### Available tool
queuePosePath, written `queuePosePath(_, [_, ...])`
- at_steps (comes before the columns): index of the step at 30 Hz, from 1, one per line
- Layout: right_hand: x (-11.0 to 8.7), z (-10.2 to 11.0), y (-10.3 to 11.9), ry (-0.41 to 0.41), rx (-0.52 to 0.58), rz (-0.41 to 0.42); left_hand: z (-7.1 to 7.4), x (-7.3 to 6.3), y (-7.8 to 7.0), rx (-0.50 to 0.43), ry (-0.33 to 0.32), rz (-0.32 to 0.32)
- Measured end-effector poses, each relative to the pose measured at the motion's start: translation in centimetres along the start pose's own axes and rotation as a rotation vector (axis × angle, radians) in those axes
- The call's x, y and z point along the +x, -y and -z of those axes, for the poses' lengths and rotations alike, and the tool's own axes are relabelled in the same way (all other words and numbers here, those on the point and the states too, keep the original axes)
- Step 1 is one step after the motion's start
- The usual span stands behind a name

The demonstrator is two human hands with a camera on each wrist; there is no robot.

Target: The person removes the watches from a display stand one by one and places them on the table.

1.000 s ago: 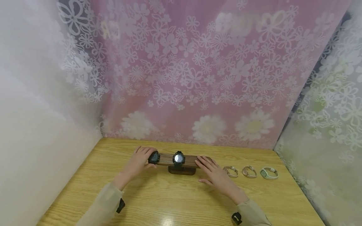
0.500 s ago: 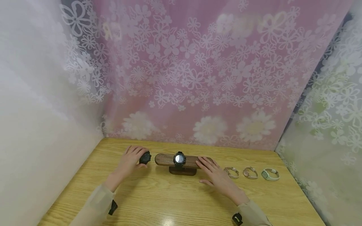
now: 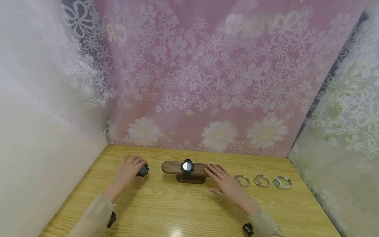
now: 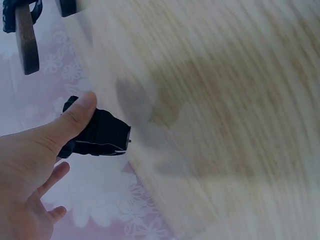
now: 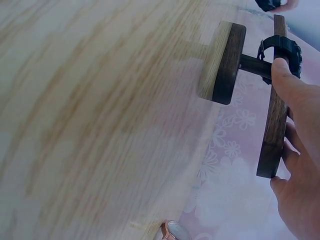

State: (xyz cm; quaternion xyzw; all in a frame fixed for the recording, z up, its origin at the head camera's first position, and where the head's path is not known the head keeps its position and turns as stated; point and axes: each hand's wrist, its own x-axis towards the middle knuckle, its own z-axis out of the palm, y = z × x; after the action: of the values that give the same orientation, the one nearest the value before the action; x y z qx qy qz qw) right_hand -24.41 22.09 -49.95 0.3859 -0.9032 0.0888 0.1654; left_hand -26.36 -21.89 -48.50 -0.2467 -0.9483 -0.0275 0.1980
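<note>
In the head view my left hand (image 3: pixel 126 172) pinches a black wristwatch (image 3: pixel 143 170) over the table's left part. The left wrist view shows the thumb on the watch's dark strap (image 4: pixel 102 132), with two other fingers apart from it. Further right stands a T-shaped dark wooden watch stand (image 3: pixel 171 167), carrying a second black watch (image 3: pixel 187 166) with a round bright face. My right hand (image 3: pixel 228 186) lays relaxed fingers over the right end of its bar (image 5: pixel 272 125); the thumb lies in front, apart from the bar in the head view.
Right of the stand, a row holds two rose-gold watches (image 3: pixel 242 180) (image 3: pixel 261 180) and a white watch (image 3: pixel 282 182) lying on the wooden table (image 3: pixel 177 207). Patterned pink curtain (image 3: pixel 189 82) closes the back; pale walls flank both sides.
My left hand has drawn its black watch leftward off the left end of the stand's bar and carried it further left. The right hand stays where it was on the stand.
</note>
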Motion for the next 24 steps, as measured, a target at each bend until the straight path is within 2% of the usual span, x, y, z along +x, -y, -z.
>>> queuePosePath(6, [0.0,0.0,-0.1,0.010,-0.004,0.002,-0.4,-0.5,0.1,0.054,0.041,-0.018])
queuePosePath(15, [0.0,-0.2,-0.3,0.014,-0.010,0.003,-0.6,-0.3,-0.5,0.000,0.149,-0.006])
queuePosePath(24, [-0.1,-0.3,-0.3,-0.006,-0.009,0.007,-1.4,-0.5,-0.4,-0.013,0.161,-0.012])
